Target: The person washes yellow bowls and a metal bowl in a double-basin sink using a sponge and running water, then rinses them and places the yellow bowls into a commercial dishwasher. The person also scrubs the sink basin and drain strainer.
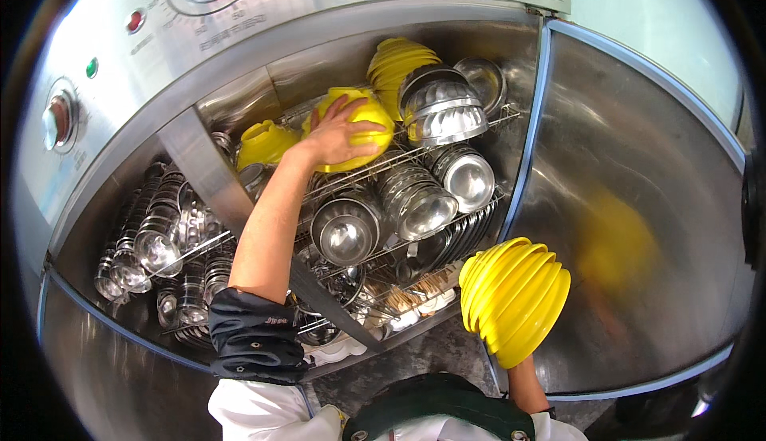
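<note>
My left hand [341, 133] reaches onto the upper wire rack [353, 172] of a steel cabinet. Its fingers spread over the outside of some yellow bowls [377, 112] and grip them. Held out at the lower right is a nested stack of yellow bowls [514, 300], tilted, with ribbed-looking stacked rims. My right hand supports that stack from below; the bowls hide its fingers and only the wrist [523, 375] shows. Another yellow bowl [266, 144] lies left of my left hand. Behind it to the right leans a further stack of yellow bowls [398, 70].
Steel bowls [446, 109] stand at the rack's right end. Stacked steel bowls [416, 202] and chopsticks [413, 297] fill lower racks. A steel post [206, 160] divides the cabinet opening. The open door [646, 202] stands at right. Control dials [60, 121] are on the panel above.
</note>
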{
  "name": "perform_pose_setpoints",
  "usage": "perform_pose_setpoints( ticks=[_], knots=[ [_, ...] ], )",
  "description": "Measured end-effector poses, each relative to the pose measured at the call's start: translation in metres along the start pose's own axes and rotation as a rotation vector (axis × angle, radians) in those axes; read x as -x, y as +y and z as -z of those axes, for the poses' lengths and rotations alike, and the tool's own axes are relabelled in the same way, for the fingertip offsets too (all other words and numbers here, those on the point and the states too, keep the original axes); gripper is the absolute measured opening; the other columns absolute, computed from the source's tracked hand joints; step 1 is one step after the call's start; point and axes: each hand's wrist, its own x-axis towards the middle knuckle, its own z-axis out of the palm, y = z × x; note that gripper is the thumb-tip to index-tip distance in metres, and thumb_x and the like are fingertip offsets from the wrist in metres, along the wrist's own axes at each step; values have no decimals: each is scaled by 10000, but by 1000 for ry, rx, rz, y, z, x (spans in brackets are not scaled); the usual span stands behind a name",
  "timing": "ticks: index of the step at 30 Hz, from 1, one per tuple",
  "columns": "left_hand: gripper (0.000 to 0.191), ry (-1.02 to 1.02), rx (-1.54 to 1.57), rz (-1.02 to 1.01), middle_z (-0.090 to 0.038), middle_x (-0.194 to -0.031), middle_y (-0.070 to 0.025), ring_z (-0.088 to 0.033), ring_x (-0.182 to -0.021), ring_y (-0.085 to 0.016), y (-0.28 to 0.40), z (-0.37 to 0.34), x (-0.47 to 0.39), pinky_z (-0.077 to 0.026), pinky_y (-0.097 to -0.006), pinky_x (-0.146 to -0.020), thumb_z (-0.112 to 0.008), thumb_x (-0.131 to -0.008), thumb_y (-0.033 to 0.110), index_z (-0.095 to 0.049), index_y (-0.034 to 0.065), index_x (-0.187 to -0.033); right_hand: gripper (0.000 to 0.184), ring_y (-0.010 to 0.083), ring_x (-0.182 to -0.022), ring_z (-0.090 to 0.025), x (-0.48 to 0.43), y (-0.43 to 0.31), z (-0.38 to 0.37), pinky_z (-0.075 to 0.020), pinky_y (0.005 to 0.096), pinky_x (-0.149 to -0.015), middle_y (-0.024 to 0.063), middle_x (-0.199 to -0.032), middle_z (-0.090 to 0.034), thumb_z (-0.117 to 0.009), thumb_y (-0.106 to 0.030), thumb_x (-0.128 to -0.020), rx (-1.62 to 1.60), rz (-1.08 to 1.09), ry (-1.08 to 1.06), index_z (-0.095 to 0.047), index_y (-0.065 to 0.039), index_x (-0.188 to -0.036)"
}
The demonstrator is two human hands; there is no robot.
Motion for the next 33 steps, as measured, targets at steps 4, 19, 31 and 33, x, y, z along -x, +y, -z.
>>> perform_pose_setpoints(
  ticks=[4,19,31,33],
  knots=[
    [1032,-50,-180,101,63,-1612,-26,89,-1476,-311,-10,-11,-23,-76,-684,-1109,-846,-632,374,-240,489,-1460,400,284,-1027,-639,-1,-6,20,-535,428,-888,155,-1188,-619,-623,-165,-899,21,-2,50,-538,36,-1234],
    [883,-39,-326,95,-118,-1594,-84,-86,-1475,-304,-19,-10,-52,-198,-621,-1133,-742,-772,141,-269,361,-1484,403,277,-1014,-644,-3,-17,72,-543,416,-871,151,-1182,-619,-624,-157,-895,53,-32,161,-534,36,-1237],
    [1165,92,1016,-124,-76,-1539,-304,-89,-1443,-441,189,-77,170,-186,-464,-1164,-812,-727,284,7,17,-1512,508,234,-1061,-592,-34,-3,-72,-470,355,-955,92,-1158,-586,-617,-5,-820,414,336,-98,-461,-32,-1303],
    [879,218,1192,-12,-240,-1520,-240,-245,-1419,-340,179,-90,164,-234,-397,-1145,-673,-831,129,-126,15,-1509,532,218,-1100,-564,-38,9,-90,-445,347,-975,90,-1194,-562,-619,4,-823,508,458,-59,-439,-35,-1323]
  ],
)
